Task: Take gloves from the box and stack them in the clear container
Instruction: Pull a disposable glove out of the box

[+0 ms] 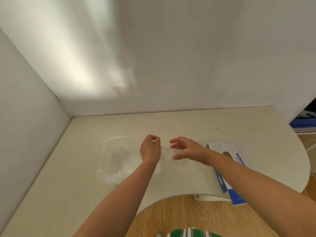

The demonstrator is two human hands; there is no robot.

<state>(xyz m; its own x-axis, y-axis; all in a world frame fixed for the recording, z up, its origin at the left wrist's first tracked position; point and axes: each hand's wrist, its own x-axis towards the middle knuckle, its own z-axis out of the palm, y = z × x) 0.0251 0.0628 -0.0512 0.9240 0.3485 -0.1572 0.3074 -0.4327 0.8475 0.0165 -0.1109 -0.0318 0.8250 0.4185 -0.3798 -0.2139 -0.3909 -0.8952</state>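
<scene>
Head view of a cream table [188, 124] set into a corner, its far and left edges meeting white walls [171, 57]. Both bare forearms reach in from the near edge toward the middle of the table. The left hand [150, 148] is seen from its back with the fingers curled in toward the thumb, pinching one end of a clear glove [177, 160]. This is a faint, nearly transparent film that runs rightward under the right hand; its outline is too weak to trace fully. The right hand [188, 150] hovers just beside the left, palm turned left, fingers spread and loosely bent above and thumb apart below, with the film lying between them. Whether it touches the film cannot be told. The clear container [111, 140] sits left of centre on the table, partly behind the left wrist and forearm. Pale gloves [109, 176] lie crumpled at its near-left corner, and it is unclear whether they spill over the rim. The blue-and-white box [220, 147] lies flat toward the right, largely hidden by the right forearm, its near end overhanging the curved near edge. Below that edge appear a wood-grain floor [179, 212] and a striped green cloth [188, 233].
</scene>
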